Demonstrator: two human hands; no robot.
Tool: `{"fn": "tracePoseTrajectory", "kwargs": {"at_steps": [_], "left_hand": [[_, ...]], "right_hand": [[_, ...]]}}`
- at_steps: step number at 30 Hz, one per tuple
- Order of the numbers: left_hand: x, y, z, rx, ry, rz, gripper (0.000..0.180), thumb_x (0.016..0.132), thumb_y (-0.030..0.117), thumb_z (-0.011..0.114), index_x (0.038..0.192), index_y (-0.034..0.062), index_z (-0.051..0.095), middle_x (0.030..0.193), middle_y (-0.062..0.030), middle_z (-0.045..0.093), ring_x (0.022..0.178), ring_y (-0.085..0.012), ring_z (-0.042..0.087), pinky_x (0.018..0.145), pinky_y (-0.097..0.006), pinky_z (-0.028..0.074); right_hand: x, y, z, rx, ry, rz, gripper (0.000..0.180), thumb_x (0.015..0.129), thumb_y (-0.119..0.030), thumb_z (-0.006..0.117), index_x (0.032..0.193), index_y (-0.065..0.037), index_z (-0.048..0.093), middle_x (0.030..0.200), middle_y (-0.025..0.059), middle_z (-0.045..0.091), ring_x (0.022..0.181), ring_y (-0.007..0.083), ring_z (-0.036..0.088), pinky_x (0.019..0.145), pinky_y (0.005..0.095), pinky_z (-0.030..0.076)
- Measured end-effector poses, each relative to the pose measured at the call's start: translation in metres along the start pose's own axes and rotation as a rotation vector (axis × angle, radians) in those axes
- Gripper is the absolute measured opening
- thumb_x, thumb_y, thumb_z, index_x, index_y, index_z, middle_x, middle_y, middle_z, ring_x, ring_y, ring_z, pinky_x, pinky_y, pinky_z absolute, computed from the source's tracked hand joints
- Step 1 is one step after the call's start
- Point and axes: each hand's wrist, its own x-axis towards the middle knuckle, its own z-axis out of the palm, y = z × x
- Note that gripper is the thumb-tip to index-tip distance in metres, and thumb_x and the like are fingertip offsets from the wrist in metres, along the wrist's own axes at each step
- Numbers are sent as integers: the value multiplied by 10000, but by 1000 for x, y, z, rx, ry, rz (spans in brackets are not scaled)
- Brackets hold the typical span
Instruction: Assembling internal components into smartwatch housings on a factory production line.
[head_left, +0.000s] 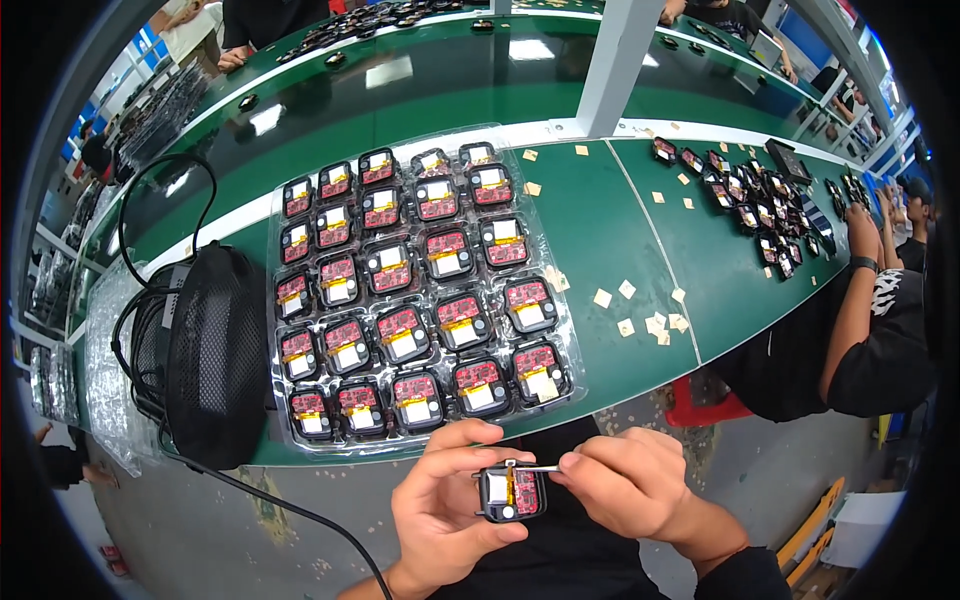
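My left hand (437,505) grips an open black smartwatch case (525,492) by its edges, thumb below and fingers above. Inside the case are a red circuit board, a silver-white block and a yellow strip. Pinched in my right hand (635,485) is a thin metal tool, apparently tweezers (538,469), whose tip meets the upper edge of the case. Beyond both hands, a clear plastic tray (577,390) on the green table holds several rows of similar open cases (403,333). My fingers partly cover the rim of the held case.
Left of the tray stands a black mesh-covered device (215,350) with a looping black cable (290,497). Small pale paper squares (603,298) lie scattered on the green table (600,220). At right, a co-worker's arm (858,290) is near a pile of watch cases (765,205). A grey post (612,70) rises behind.
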Motion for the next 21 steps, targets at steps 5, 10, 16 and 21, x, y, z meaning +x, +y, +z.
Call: {"fn": "tracePoseTrajectory", "kwargs": {"at_steps": [5,10,16,21], "left_hand": [[0,-1,-4,-38,-131,16,642,764,-53,875,1327,-15,569,1441,-189,423,1249,-368,622,1045,-464,562],[-3,-1,-5,-62,-138,-4,634,772,-81,855,1332,-19,563,1457,-186,408,1259,-340,618,1057,-441,557],[-3,0,-2,-36,-146,-6,632,772,-87,853,1330,-15,565,1460,-180,413,1259,-333,614,1041,-429,560],[-8,-4,-3,-41,-93,-43,626,777,-94,845,1331,-16,565,1460,-175,414,1256,-318,612,1047,-429,551]], "right_hand": [[0,0,0,-30,17,-57,266,749,-51,772,1014,-30,753,840,39,667,545,119,536,449,252,413],[2,-3,-3,130,-24,59,278,739,-31,821,1008,-29,755,848,51,704,561,146,578,471,268,450],[1,-5,1,273,10,184,303,711,-21,870,991,-30,754,831,53,722,581,159,616,513,277,486],[-2,-8,-4,65,-53,136,293,720,-41,868,990,-33,754,821,57,722,594,166,637,525,274,493]]}}
